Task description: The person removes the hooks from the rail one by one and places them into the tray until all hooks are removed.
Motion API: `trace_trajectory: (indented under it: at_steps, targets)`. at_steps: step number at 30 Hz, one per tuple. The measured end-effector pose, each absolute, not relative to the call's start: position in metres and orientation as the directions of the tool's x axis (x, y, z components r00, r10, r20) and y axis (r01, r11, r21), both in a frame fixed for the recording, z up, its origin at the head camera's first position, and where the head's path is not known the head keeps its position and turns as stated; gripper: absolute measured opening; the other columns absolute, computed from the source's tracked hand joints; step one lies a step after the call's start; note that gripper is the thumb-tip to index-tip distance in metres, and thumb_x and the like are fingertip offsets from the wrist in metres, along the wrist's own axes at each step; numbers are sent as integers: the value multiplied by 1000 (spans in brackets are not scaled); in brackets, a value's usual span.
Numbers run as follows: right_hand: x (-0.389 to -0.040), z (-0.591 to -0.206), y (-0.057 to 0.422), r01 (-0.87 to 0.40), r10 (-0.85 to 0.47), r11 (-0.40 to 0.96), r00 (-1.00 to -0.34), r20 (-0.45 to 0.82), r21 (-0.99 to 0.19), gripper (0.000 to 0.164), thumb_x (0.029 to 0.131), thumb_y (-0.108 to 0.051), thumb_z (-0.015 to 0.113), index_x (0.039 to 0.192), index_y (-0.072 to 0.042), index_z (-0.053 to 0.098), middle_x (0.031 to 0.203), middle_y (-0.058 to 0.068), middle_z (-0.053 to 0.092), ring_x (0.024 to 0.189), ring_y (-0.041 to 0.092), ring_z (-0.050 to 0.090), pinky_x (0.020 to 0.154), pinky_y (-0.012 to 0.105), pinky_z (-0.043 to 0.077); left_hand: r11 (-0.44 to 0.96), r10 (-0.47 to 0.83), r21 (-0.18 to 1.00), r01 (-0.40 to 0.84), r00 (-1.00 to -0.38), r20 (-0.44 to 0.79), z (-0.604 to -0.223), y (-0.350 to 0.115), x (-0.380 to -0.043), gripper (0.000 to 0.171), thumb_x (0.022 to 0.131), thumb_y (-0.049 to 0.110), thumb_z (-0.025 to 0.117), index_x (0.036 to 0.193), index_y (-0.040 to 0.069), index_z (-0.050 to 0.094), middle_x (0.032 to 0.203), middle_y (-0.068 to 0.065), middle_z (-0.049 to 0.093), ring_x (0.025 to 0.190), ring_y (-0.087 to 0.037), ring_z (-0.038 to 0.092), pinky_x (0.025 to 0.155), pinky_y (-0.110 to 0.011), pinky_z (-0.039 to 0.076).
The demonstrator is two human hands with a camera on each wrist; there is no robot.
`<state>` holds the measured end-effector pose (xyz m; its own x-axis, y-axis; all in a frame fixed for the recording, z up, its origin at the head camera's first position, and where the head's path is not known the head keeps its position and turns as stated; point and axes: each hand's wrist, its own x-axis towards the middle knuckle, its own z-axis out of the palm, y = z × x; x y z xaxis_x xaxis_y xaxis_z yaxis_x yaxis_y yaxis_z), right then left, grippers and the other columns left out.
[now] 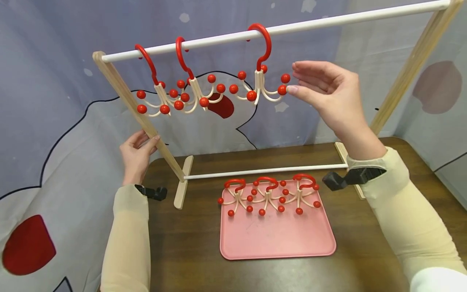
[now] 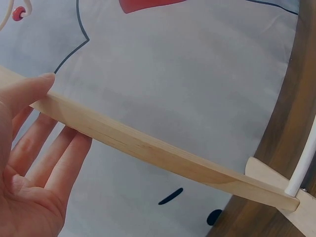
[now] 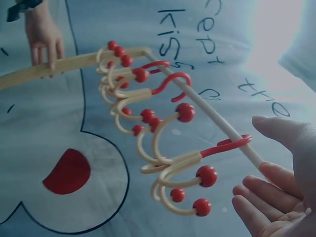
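My left hand [image 1: 135,156] holds the left wooden post [image 1: 122,91] of a rack, thumb on one side and fingers on the other, as the left wrist view confirms. Three multi-arm hangers with red hooks and red ball tips hang from the rack's white rod [image 1: 346,20]. Two, a left hanger [image 1: 161,95] and a second hanger [image 1: 195,87], are close together. To the right, apart from them, hangs the third hanger [image 1: 259,83]. My right hand [image 1: 337,93] is beside its right balls, fingers extended; the right wrist view shows nothing in its grasp.
A pink tray [image 1: 273,245] lies on the brown wooden table [image 1: 186,251] in front of the rack, with three more such hangers [image 1: 268,196] along its far side. A lower white bar [image 1: 262,172] joins the rack's feet. Patterned curtain [image 1: 69,170] surrounds the table.
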<state>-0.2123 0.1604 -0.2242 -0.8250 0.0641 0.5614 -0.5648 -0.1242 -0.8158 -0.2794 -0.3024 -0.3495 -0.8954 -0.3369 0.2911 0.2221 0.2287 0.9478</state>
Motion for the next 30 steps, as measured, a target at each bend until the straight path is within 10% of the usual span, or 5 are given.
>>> trace_trajectory:
  at_steps: [10,18,30]
  targets:
    - [-247,-191,140,-500,45,-29,-866,498,-866,45,78,-6,90,120,-5,74,118,8,72,110,19,69,97,28,52,189,-327,950,247,-897,298,-348,-303,-277,45,87,15,84,129,6,69,116,-10,71,97,-17,70,80,-24,59]
    - [-256,-186,128,-431,54,98,-898,437,-897,36,81,-19,90,114,-11,78,105,3,76,102,15,70,69,30,48,192,-332,952,238,-897,291,-349,-302,-278,45,88,13,83,130,6,68,118,-11,70,97,-16,70,80,-24,59]
    - [-260,-189,127,-442,103,124,-885,454,-889,27,84,-20,87,108,-11,81,96,2,77,91,19,71,75,30,53,186,-327,952,244,-898,295,-350,-303,-278,45,87,14,84,129,6,69,117,-10,71,96,-15,70,80,-24,60]
